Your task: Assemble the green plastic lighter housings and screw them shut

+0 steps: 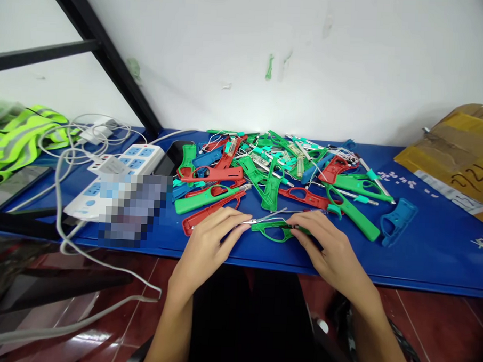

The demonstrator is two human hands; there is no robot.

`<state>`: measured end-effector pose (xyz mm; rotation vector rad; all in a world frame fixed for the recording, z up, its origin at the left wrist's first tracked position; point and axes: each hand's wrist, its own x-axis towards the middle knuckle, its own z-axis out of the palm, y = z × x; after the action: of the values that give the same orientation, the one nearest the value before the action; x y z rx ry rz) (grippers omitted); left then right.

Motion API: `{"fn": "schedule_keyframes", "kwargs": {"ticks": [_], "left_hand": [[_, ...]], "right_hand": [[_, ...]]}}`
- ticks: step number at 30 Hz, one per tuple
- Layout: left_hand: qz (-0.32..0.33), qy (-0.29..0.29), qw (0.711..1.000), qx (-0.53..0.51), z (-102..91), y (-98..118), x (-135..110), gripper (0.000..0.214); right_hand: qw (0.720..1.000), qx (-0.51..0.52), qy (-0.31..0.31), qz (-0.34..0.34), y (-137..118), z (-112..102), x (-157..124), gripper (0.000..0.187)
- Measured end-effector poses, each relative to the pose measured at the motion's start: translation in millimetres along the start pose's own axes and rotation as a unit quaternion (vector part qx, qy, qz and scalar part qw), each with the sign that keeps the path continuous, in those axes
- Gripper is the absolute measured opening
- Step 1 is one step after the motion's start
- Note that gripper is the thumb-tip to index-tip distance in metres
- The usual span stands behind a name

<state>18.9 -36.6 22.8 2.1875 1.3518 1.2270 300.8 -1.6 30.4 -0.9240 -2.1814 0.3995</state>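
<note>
A green plastic handle piece (272, 230) with a thin metal rod lies on the blue table (430, 248) near its front edge. My left hand (213, 238) pinches its left end, where the metal rod sticks out. My right hand (326, 246) grips its right end, fingers curled over it. Just behind lies a heap of red, green and blue plastic handle parts (274, 169) mixed with metal rods and small teal pieces.
White power strips (117, 173) with tangled cables sit at the left, next to a yellow-green reflective vest (19, 136). A cardboard box (462, 153) stands at the right. Small pale bits (397, 180) are scattered near it. A black frame bar (107, 52) slants at the back left.
</note>
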Motion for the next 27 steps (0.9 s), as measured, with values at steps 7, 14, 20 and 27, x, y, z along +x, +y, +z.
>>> {"fn": "schedule_keyframes", "kwargs": {"ticks": [7, 14, 20, 27], "left_hand": [[0.009, -0.030, 0.999, 0.041, 0.4, -1.1, 0.2, 0.020], [0.040, -0.035, 0.997, 0.062, -0.1, 0.5, 2.3, 0.017], [0.052, -0.024, 0.994, 0.088, 0.3, -2.1, 2.2, 0.016], [0.040, -0.052, 0.993, 0.099, 0.7, -0.9, 4.6, 0.017]], "right_hand": [[1.000, -0.020, 0.002, 0.007, 1.5, 1.1, 0.2, 0.015], [0.999, -0.029, -0.017, 0.026, -1.8, 1.8, -0.6, 0.014], [0.999, -0.004, -0.047, 0.026, -3.6, -2.0, 0.5, 0.014], [0.998, 0.014, -0.063, 0.010, 0.8, -2.5, 1.0, 0.015]]}}
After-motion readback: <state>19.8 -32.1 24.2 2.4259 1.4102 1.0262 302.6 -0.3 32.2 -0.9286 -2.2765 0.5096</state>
